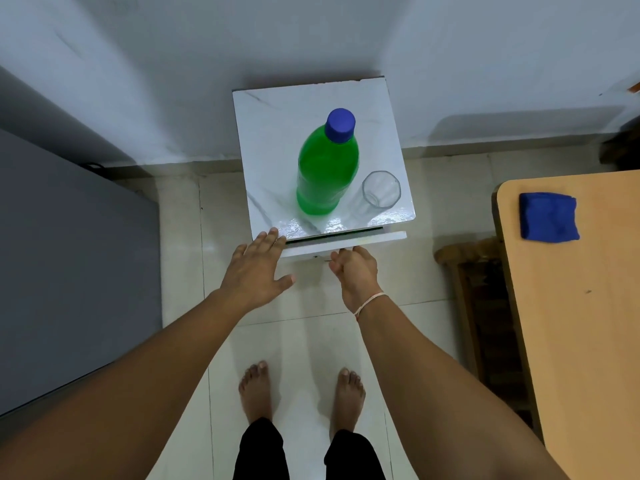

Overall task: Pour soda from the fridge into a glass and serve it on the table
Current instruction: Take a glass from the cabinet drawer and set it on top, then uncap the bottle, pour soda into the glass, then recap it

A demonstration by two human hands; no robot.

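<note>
No readable text, label or number shows on the green bottle [327,168] or elsewhere

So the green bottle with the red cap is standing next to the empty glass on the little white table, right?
Not quite. The cap is blue, not red, as the head view shows. The rest holds: the green bottle stands upright beside the empty glass on the little white table.

one green bottle [327,171], one glass [381,189], one blue cloth [549,217], two hands [258,265], two bare feet [256,389]
</note>
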